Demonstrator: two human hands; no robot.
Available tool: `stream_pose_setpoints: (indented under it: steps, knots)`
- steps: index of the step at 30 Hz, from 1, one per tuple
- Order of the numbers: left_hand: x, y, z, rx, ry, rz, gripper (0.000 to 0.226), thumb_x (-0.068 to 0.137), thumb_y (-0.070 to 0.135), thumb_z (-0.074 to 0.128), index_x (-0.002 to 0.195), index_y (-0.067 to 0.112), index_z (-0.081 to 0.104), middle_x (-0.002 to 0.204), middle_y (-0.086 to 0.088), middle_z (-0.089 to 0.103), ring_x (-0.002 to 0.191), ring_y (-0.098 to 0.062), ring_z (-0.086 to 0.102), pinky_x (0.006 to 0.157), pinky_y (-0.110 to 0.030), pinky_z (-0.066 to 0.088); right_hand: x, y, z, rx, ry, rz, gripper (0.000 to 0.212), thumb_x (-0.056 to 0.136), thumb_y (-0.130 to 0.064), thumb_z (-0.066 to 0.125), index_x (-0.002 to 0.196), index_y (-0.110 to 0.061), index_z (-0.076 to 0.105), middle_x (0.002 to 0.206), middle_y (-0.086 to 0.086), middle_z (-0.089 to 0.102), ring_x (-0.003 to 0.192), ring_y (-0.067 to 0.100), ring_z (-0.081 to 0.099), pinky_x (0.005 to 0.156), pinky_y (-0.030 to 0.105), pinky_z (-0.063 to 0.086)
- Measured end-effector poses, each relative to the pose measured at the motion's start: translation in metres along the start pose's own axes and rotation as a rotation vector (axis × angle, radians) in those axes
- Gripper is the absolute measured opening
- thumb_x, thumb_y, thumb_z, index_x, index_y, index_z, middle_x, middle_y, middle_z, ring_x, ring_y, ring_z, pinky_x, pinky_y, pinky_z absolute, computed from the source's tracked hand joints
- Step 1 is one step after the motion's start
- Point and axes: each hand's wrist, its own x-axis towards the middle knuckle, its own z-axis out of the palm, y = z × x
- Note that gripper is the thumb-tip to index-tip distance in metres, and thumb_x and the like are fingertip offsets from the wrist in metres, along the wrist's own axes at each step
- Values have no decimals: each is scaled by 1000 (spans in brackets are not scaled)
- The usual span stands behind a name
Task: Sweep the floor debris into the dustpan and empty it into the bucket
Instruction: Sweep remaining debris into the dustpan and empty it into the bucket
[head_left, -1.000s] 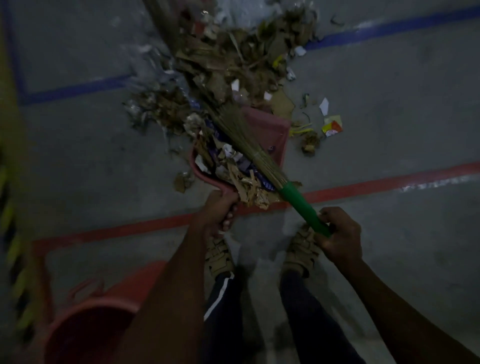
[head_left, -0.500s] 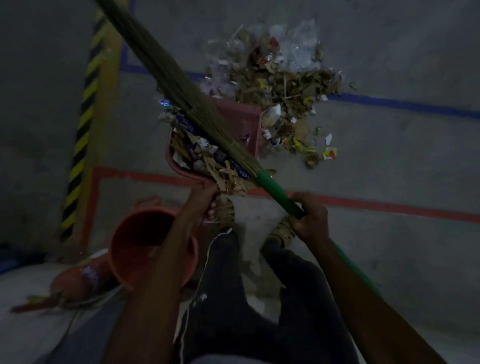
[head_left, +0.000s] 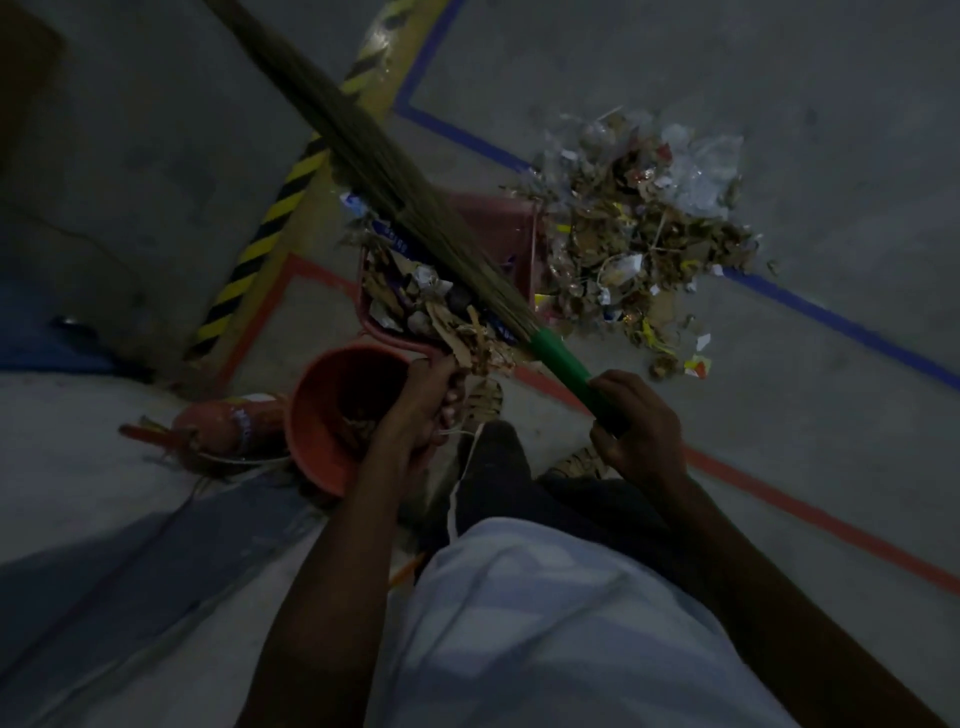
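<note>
Dustpan (head_left: 498, 228), pink, heaped with scraps; fingers of both hands grip it and broom (head_left: 563, 361).

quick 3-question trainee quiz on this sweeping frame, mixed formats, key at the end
1. True or false: the dustpan is empty.
2. Multiple choice: what does the right hand grip? A) the bucket rim B) the green handle of the broom C) a rag
3. Fill in: the orange bucket stands on the person's ____ side, below the dustpan in the picture.

Key
1. False: it is loaded with paper and cardboard scraps, and the left hand holds its handle.
2. B. The bristles lie across the loaded pan.
3. Left. A debris pile is also on the floor beyond the pan.
</note>
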Motion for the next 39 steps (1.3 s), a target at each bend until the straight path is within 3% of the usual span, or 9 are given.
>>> stream_pose_setpoints:
  steps: [4,11,17,26,32,39]
  knots:
    - [-28,-7,-19,-119,42,32,47,98,31,56,57,16,39,45,1,32,32,-14,26,40,-19,20,13,-15,-4,-17,-60,-107,53,68,-10,69,122,-10,66,125,11,62,97,34,64,67,38,55]
    - [-68,-56,-25,-291,192,90,41,99,29,54,62,16,42,47,1,34,35,-13,27,39,-20,22,8,-20,-5,-68,-158,-296,59,69,-9,73,126,-13,61,129,9,58,106,33,56,75,41,51]
    - [-99,-122,-4,-490,234,11,39,97,21,50,60,19,39,43,5,32,32,-10,26,37,-17,20,-15,-27,-25,-90,-318,-408,56,67,-14,71,123,-16,63,123,5,60,96,31,58,72,36,49]
    - [-110,-160,-6,-619,230,-110,35,96,22,48,62,21,40,41,8,32,31,-8,26,39,-14,19,-7,-44,-18,-159,-547,-444,58,70,-19,68,128,-16,63,123,5,61,94,30,63,68,39,54]
    - [-76,-163,-43,-610,166,-262,40,94,37,56,59,24,40,42,9,32,32,-9,27,41,-12,22,13,-71,9,-168,-573,-421,55,67,-18,67,122,-16,67,120,5,63,90,31,65,65,42,56]
    - [-37,-168,-88,-756,125,-326,37,101,28,51,67,18,42,40,7,35,32,-8,28,36,-16,24,23,-96,38,-179,-538,-367,56,66,-12,74,122,-17,68,118,5,64,91,30,65,65,43,56]
